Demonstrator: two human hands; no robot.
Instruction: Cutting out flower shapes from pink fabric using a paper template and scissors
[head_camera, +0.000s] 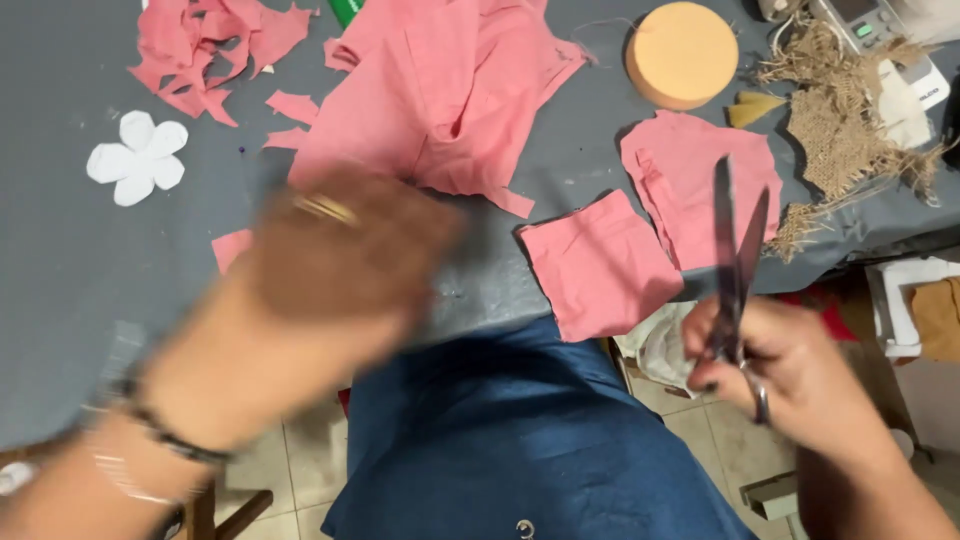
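Observation:
My right hand (775, 365) grips a pair of scissors (738, 250) by the handles, blades slightly apart and pointing up over the table's front edge. My left hand (335, 265) is blurred with motion above the grey table (60, 260), palm down with a ring on one finger; I cannot tell whether it holds anything. A folded square of pink fabric (600, 265) lies at the table edge between the hands. A second cut pink piece (690, 180) lies just behind the scissor blades. A large pink cloth (440, 90) lies beyond the left hand.
Pink scraps (210, 50) and a white paper flower shape (138, 158) lie at the left. A round tan foam disc (682, 52) and frayed burlap (845, 120) sit at the back right. Blue cloth (510, 440) covers my lap below the table.

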